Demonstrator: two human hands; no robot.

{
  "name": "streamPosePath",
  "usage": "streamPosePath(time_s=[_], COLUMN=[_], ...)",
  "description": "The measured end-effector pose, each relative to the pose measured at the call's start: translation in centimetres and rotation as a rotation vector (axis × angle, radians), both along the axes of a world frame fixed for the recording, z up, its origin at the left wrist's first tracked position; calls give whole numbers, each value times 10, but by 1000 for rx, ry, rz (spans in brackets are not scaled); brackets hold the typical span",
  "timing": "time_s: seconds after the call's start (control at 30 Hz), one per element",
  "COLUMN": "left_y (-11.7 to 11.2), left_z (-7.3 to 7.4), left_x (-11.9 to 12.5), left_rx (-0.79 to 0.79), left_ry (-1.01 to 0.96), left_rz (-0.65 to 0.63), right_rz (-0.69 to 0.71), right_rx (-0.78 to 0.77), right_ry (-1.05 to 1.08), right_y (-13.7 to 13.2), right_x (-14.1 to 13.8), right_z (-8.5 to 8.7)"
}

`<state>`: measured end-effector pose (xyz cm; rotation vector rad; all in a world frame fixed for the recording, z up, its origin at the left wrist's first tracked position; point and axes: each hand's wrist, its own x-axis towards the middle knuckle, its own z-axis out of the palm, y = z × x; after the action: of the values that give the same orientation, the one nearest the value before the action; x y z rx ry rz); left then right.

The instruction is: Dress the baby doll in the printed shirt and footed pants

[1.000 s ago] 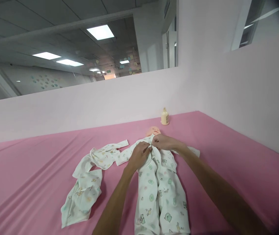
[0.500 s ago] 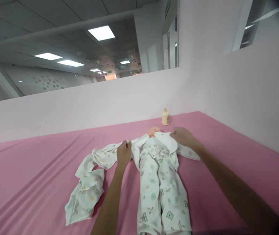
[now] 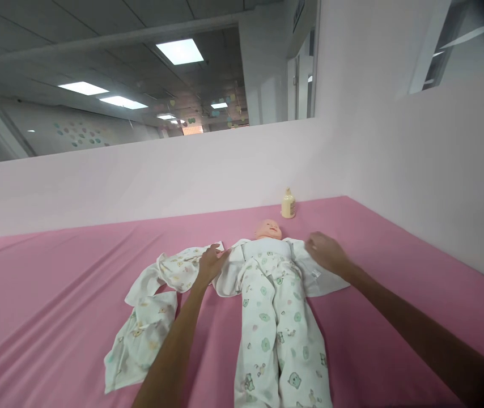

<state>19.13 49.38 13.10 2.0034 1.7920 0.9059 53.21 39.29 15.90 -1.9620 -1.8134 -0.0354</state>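
We see the left hand (image 3: 211, 265) loosely open, its fingers parted at the outer side of the jacket (image 3: 317, 277)'s left flap; we cannot tell whether they touch the fabric. The right hand (image 3: 326, 253) is curled, back uppermost, over the opposite flap, and we cannot make out whether its fingertips pinch any cloth. Both forearms slant in from the lower corners, wide apart, leaving the doll (image 3: 268, 228) in view between them. It lies on its back, head away from us, the jacket spread open beneath it and printed trousers (image 3: 282, 334) on its legs. Left of it, a crumpled garment (image 3: 144, 334) lies beside the left forearm. The pink surface (image 3: 55, 306) extends broadly leftward, creased, and meets the walls behind and at right. Near the back edge, beyond the head, stands a bottle (image 3: 288, 206).
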Motion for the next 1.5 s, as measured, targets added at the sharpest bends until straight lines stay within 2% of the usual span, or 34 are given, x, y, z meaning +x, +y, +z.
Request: streamPosePath(time_s=[0.1,0.2,0.3,0.4,0.53,0.73,0.87,1.07,1.23,1.4,1.5], left_y=[3,1,-3,-7,-9,-10,-8,-1,0,0,1], left_z=[-5,-15,-22,-24,-25,-29,-33,-46,-54,-56,-57], left_x=[19,25,20,12,3,-4,-9,-19,-19,-19,-20], left_rx=[136,287,328,287,224,159,144,46,63,83,88], left_ry=[123,270,352,346,333,348,344,410,442,459,459], left_rz=[-94,-77,-39,7,56,116,144,181,177,138,139], right_rz=[284,498,588,622,617,537,560,580,544,467,510], right_rx=[56,-3,-184,-342,-456,-372,-349,-267,-229,-224,-190], right_ry=[-22,-257,-406,-431,-453,-490,-472,-364,-256,-466,-586], right_y=[21,51,79,99,111,113,108,102,101,100,104], right_x=[-66,-121,-156,-173,-180,-181,-168,-135,-116,-139,-166], right_z=[18,24,24,23,19,7,16,34,38,30,18])
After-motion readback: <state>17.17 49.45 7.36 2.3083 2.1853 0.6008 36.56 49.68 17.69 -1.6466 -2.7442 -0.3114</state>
